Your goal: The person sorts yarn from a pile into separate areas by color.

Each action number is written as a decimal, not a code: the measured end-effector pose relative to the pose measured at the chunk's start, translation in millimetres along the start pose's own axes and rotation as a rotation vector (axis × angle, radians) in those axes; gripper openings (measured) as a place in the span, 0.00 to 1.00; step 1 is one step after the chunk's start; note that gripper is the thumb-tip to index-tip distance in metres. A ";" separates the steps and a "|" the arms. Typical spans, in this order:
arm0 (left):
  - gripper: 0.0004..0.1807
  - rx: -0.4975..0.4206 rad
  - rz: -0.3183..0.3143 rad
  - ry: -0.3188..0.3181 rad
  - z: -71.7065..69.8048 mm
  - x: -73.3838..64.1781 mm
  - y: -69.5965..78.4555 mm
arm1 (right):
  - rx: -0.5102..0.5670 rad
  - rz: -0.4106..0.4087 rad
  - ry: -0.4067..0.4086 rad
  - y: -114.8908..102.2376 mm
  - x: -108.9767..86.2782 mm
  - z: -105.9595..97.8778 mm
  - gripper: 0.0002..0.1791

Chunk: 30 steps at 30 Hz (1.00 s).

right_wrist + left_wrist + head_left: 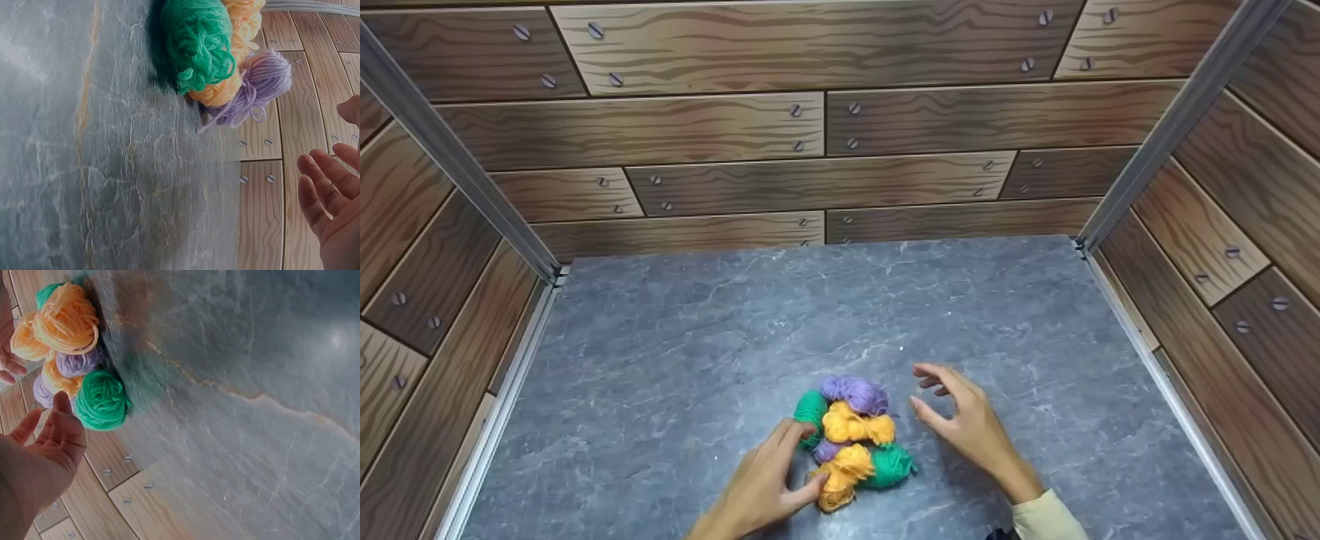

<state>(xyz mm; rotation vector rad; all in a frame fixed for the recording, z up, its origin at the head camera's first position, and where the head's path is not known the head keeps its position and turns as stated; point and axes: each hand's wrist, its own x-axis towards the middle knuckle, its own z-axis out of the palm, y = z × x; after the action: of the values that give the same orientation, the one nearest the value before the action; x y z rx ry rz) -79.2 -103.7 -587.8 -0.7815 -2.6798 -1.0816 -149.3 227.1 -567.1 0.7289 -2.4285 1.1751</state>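
Observation:
A small heap of yarn skeins lies on the table in front of me. At its back is a purple skein (855,394), with a yellow-orange skein (858,426) just before it. One green skein (810,411) sits at the left and another green skein (891,466) at the front right. A second yellow-orange skein (844,476) lies at the front, partly over a mostly hidden purple one (828,451). My left hand (769,476) is at the heap's left side, fingers loosely bent, fingertips right by the green skein. My right hand (967,420) hovers right of the heap, fingers spread, holding nothing.
The grey marbled tabletop (682,360) is bounded by wood-patterned walls (825,120) at the back and both sides. Metal posts (1177,127) stand at the back corners, and metal rails (1155,367) run along the side edges.

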 end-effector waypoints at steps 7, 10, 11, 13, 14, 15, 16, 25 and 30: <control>0.31 -0.112 -0.085 -0.094 9.0 -7.3 4.1 | 0.031 0.007 -0.012 1.1 -1.8 8.0 0.28; 0.32 -0.150 -0.184 -0.160 12.1 -8.5 6.2 | 0.053 0.010 -0.016 -0.1 -1.2 11.9 0.28; 0.33 -0.160 -0.217 -0.175 13.0 -8.4 6.5 | 0.059 0.013 -0.016 -0.6 -0.3 12.9 0.27; 0.33 -0.182 -0.266 -0.196 13.7 -8.0 7.1 | 0.071 0.017 -0.025 -1.4 2.2 15.6 0.27; 0.33 -0.192 -0.285 -0.204 13.8 -7.9 7.0 | 0.075 0.014 -0.030 -1.8 3.6 16.8 0.27; 0.33 -0.201 -0.301 -0.214 13.9 -8.1 6.9 | 0.078 0.013 -0.035 -1.7 4.8 18.2 0.27; 0.32 -0.205 -0.312 -0.222 14.1 -8.2 6.6 | 0.081 0.010 -0.040 -1.6 6.0 19.4 0.27; 0.30 -0.210 -0.310 -0.229 18.8 -14.8 3.4 | 0.098 0.084 -0.086 -3.6 9.3 28.4 0.26; 0.27 -0.253 -0.291 -0.191 25.4 -19.7 0.2 | 0.108 0.069 -0.073 -3.6 11.2 35.4 0.26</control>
<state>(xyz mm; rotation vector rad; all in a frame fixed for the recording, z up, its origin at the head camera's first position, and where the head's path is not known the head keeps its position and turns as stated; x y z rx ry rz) -60.9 -94.4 -612.5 -0.5658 -2.9216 -1.5081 -159.2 193.6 -580.4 0.7377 -2.4835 1.3374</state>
